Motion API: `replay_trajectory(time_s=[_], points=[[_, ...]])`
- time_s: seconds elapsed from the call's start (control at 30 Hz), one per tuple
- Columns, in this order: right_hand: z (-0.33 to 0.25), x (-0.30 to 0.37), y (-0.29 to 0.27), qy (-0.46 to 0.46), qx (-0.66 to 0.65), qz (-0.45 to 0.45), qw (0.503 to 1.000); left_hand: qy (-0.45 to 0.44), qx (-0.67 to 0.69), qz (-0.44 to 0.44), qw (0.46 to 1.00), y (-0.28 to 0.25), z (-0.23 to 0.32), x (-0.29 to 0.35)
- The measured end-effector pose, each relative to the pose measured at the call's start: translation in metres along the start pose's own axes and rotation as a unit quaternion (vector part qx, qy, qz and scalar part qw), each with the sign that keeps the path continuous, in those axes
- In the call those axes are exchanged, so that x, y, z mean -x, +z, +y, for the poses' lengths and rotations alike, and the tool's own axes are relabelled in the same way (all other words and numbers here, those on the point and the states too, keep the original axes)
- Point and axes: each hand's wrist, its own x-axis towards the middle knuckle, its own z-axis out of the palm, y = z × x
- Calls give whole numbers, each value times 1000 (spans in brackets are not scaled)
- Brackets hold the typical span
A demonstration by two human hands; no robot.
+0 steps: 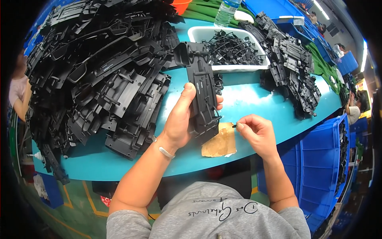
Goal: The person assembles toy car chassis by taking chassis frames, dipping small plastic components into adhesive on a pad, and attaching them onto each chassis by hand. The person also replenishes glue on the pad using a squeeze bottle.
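One black panel (pixel 203 89) is shown in the head view, held tilted above the worktop (pixel 248 91), between the panel pile (pixel 119 93) and the white tray (pixel 242 68). The left hand (pixel 178 119) grips it: thumb along one edge, fingers around the other. The right hand (pixel 258 134) pinches a small dark piece (pixel 234 126), thumb and forefinger closed, by the corner of the brown card (pixel 219 144); contact with the card cannot be confirmed. Step in hand, as judged: readying the piece, apart from the panel. Next move likely calls for a steady panel and a precise pinch.
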Motion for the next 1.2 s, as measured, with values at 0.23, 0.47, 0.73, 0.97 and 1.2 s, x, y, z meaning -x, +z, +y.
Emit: replay_trajectory(time_s=[0.23, 0.47, 0.73, 0.97, 1.2], points=[[-3, -11, 10, -301, 477, -30, 825, 9, -11, -4, 1000, -3, -2, -2], [-15, -11, 11, -284, 547, -102, 780, 7, -38, 13, 999, -4, -4, -2], [-25, -5, 4, -58, 208, -73, 974, 8, -44, 10, 999, 0, -3, -3], [-4, -11, -13, 140, -224, -97, 960, -11, -20, -8, 1000, -5, -6, -1], [-5, -5, -6, 125, -184, -73, 972, -11, -22, 0, 1000, -5, -4, 1]])
